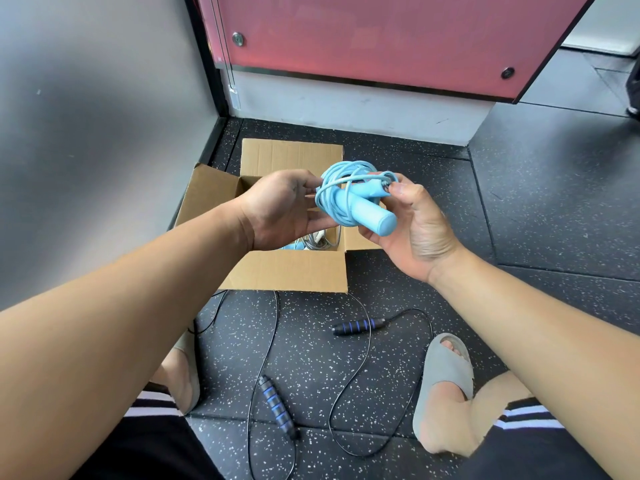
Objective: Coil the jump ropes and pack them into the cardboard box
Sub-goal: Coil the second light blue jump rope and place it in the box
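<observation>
A light blue jump rope [349, 195], coiled around its handles, hangs over the open cardboard box [287, 271]. My left hand [284, 209] holds the bundle from the left, fingers behind the coils. My right hand [412, 223] grips it from the right, thumb pinching the cord near the handle tops. Inside the box lies another pale rope [317, 242], mostly hidden by my left hand. A black jump rope [349, 386] with blue-ringed handles lies uncoiled on the floor between my feet, one handle [360, 327] near the box, the other handle [277, 407] nearer to me.
The box stands on speckled black rubber flooring [519, 209] in a corner, a grey wall [86, 133] to the left and a red panel [381, 36] behind. My feet in grey slides [443, 379] sit either side of the black rope.
</observation>
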